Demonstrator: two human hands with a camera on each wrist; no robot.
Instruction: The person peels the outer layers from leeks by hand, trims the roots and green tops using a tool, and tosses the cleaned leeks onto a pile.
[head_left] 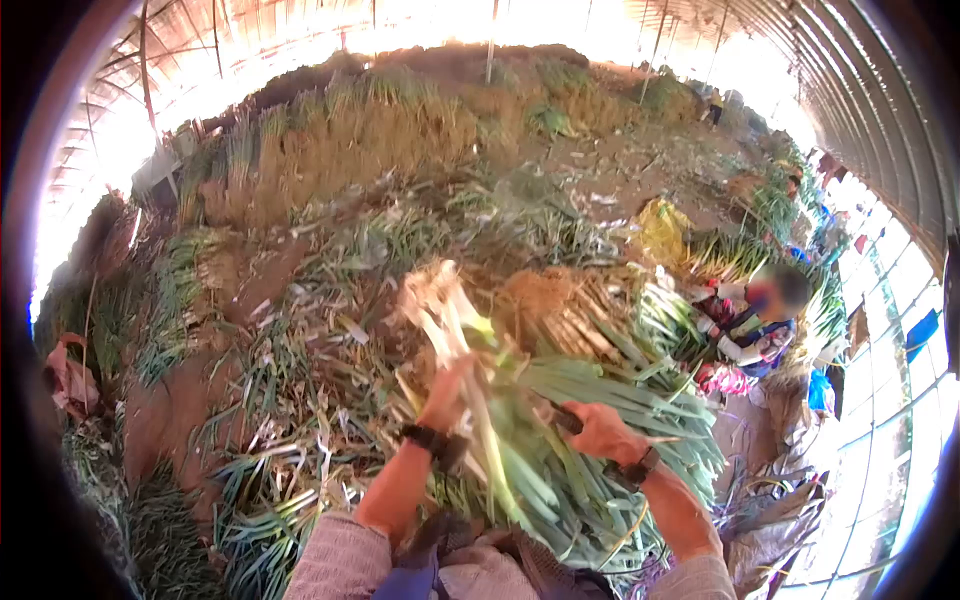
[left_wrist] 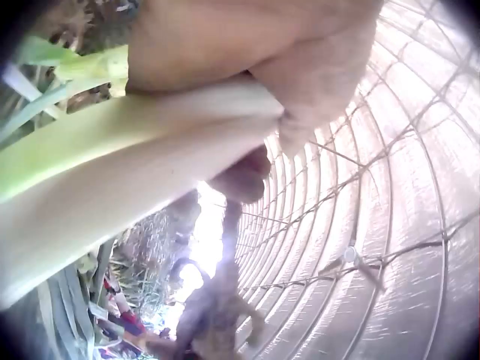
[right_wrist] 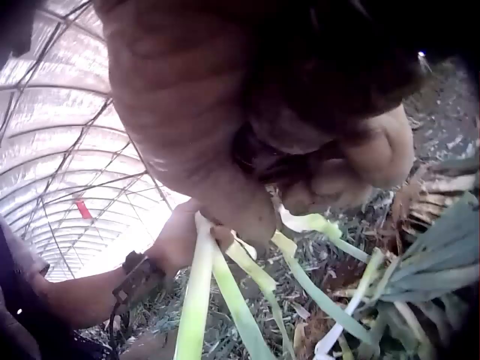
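My left hand (head_left: 448, 395) grips a few long green onions (head_left: 487, 425), their pale root ends upward and green leaves trailing down. In the left wrist view, fingers (left_wrist: 255, 45) wrap a thick white stalk (left_wrist: 150, 169). My right hand (head_left: 605, 432) is to the right, its fingers curled around a small dark tool (head_left: 567, 418); I cannot tell its kind. The right wrist view has this hand (right_wrist: 187, 105) close above loose peeled leaves, with the left hand (right_wrist: 176, 238) and its stalks (right_wrist: 196, 300) behind.
A large pile of green onions (head_left: 640, 400) lies under and right of my hands. Leaf scraps (head_left: 320, 400) cover the ground at left. A seated person (head_left: 765, 325) works at the right near a yellow bag (head_left: 660, 232). Stacked onions (head_left: 360, 140) line the back.
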